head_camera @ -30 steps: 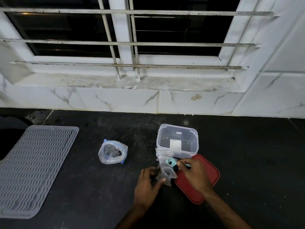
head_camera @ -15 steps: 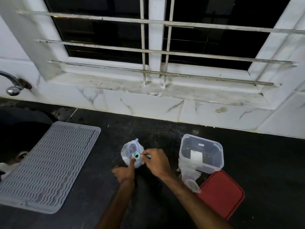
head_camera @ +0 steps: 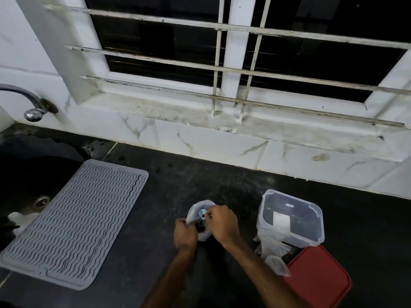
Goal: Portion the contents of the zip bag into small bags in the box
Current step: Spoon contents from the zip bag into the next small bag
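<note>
Head view: both hands have come away from the small bags [head_camera: 273,248] to the zip bag [head_camera: 193,211], low in the middle of the frame. The left hand [head_camera: 185,235] pinches the bag's edge. The right hand [head_camera: 223,225] holds a little blue scoop [head_camera: 202,212] at its mouth. I think a new scoop is starting. The small bags lie by the clear box [head_camera: 311,232], lower right. The counter [head_camera: 144,252] is dark, with a grey mat [head_camera: 75,221] at the left and a barred window [head_camera: 222,52] up top.

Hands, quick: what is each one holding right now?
Left hand: grips the edge of the zip bag.
Right hand: pinches a blue scoop at the bag's mouth.
</note>
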Demonstrator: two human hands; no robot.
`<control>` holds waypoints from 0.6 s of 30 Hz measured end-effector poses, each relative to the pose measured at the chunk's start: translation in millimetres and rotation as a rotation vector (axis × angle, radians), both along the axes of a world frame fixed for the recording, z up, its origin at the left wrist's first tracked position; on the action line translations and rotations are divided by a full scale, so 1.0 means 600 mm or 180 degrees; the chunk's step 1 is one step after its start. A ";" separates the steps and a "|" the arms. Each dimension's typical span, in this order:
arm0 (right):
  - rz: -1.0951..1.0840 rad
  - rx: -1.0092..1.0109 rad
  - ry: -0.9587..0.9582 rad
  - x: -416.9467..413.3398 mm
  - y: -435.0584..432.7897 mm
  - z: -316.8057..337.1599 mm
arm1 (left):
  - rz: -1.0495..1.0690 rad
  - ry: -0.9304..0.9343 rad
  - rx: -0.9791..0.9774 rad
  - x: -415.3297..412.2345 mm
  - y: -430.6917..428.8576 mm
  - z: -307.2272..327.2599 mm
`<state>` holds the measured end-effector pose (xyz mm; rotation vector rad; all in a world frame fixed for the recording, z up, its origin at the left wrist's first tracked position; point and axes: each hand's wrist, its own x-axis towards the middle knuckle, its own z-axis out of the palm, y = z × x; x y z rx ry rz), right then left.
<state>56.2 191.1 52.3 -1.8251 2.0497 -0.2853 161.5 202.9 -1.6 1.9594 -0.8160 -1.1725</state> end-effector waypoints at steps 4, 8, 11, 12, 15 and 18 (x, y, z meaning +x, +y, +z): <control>0.0059 0.0140 0.0023 -0.017 0.004 -0.020 | 0.0058 -0.0077 -0.0034 0.000 -0.001 0.007; 0.0511 0.0309 0.0203 -0.014 0.019 -0.033 | 0.0040 -0.0132 -0.0105 -0.004 0.004 0.001; 0.0387 0.0469 0.0227 -0.017 0.015 -0.041 | -0.0092 -0.0092 -0.0248 -0.011 0.007 0.001; 0.0310 0.0542 0.0181 -0.020 0.008 -0.049 | -0.0134 -0.0051 -0.0322 -0.014 0.010 0.003; 0.0055 0.0948 0.0069 -0.026 0.000 -0.061 | -0.0131 0.0024 -0.0551 -0.020 0.015 0.014; -0.0221 0.0659 -0.0146 -0.034 0.012 -0.073 | -0.0097 0.0117 -0.0803 -0.022 0.012 0.017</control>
